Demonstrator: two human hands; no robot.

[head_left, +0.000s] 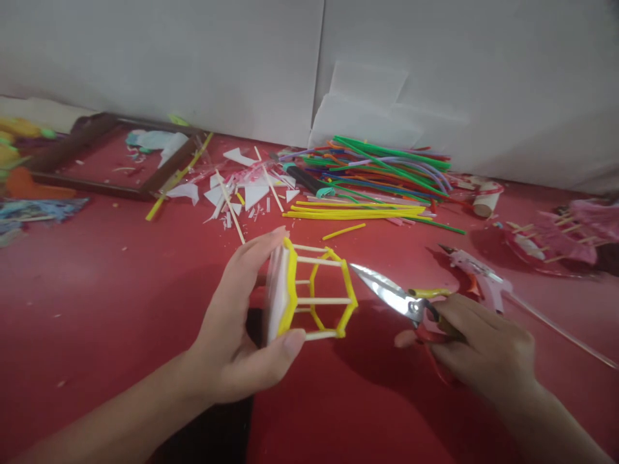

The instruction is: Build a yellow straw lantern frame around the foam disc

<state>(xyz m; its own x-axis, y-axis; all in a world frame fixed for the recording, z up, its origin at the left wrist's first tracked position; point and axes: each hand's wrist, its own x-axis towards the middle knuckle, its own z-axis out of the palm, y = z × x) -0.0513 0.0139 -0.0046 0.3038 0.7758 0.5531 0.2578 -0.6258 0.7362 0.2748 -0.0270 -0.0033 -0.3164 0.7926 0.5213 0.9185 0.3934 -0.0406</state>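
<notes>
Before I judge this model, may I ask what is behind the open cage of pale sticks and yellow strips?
Through this open cage, the red tabletop shows. Whatever lies behind its flat white panel or the left hand is covered, so I cannot tell.

The head view looks forward and down from close above the red table (120, 303).

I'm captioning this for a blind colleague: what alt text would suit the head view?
A left hand holds a small yellow-edged stick model, while the right hand holds metal scissors with their tip close to it. Behind them on a red table lie multicolored pipe cleaners and white scraps, with a hot glue gun at right.
</notes>
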